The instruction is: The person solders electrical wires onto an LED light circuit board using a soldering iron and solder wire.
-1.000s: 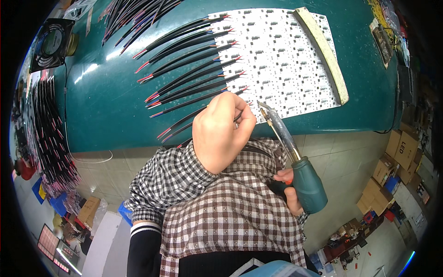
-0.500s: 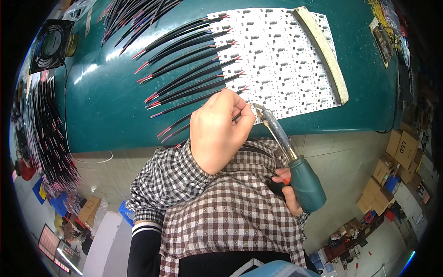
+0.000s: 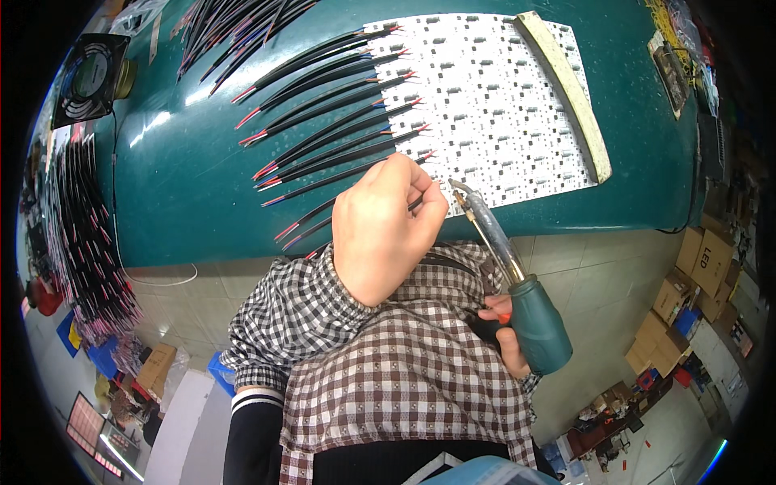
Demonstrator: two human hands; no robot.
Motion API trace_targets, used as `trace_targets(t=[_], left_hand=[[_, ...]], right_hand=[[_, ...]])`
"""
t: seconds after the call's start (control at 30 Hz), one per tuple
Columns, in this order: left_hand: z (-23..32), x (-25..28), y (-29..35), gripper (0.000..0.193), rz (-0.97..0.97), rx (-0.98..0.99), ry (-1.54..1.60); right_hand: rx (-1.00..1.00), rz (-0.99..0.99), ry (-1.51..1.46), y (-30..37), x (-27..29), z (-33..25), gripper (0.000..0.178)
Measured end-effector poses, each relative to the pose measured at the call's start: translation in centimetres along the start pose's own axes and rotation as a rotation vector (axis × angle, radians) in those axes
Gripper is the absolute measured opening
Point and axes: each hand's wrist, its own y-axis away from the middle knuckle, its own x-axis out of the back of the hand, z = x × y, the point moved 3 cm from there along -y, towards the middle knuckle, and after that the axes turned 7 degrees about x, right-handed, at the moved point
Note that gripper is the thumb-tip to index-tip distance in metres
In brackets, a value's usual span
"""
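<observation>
My left hand (image 3: 380,230) is closed in a pinch on a black-sheathed cable (image 3: 416,203) at the near left corner of a white circuit board sheet (image 3: 501,105). My right hand (image 3: 509,349), only partly visible, grips the green handle of a soldering iron (image 3: 540,327). Its bent tip is over the near edge of the sheet, just right of my left fingertips. Several black cables (image 3: 323,125) with red and blue wire ends lie in a row along the sheet's left edge, their stripped ends on it. My left hand hides part of the nearest ones.
A pale curved bar (image 3: 566,97) lies across the sheet's right side. Bundles of cables rest at the far left (image 3: 234,32) and hang over the left table end (image 3: 77,234). A black fan (image 3: 90,79) stands at the left, and a tray (image 3: 669,73) with yellow wire at the right.
The soldering iron's tip has shifted slightly right, away from my left fingertips. My left hand has stayed almost still.
</observation>
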Motion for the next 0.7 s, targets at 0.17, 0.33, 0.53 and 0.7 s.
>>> trace_targets(t=[0.17, 0.33, 0.53, 0.7], left_hand=[[-0.1, -0.2, 0.3, 0.014, 0.010, -0.005, -0.005], [-0.7, -0.7, 0.6, 0.015, 0.140, -0.128, 0.055], [-0.4, -0.7, 0.2, 0.016, 0.114, -0.113, 0.042], [-0.3, -0.7, 0.2, 0.017, 0.108, -0.098, 0.038]], right_hand=[[0.050, 0.109, -0.053, -0.3, -0.7, -0.4, 0.067], [0.077, -0.102, 0.029, -0.1, 0.9, 0.7, 0.070], [-0.010, -0.054, -0.007, -0.4, 0.1, 0.0, 0.071], [-0.026, -0.056, -0.009, -0.4, 0.0, 0.0, 0.070]])
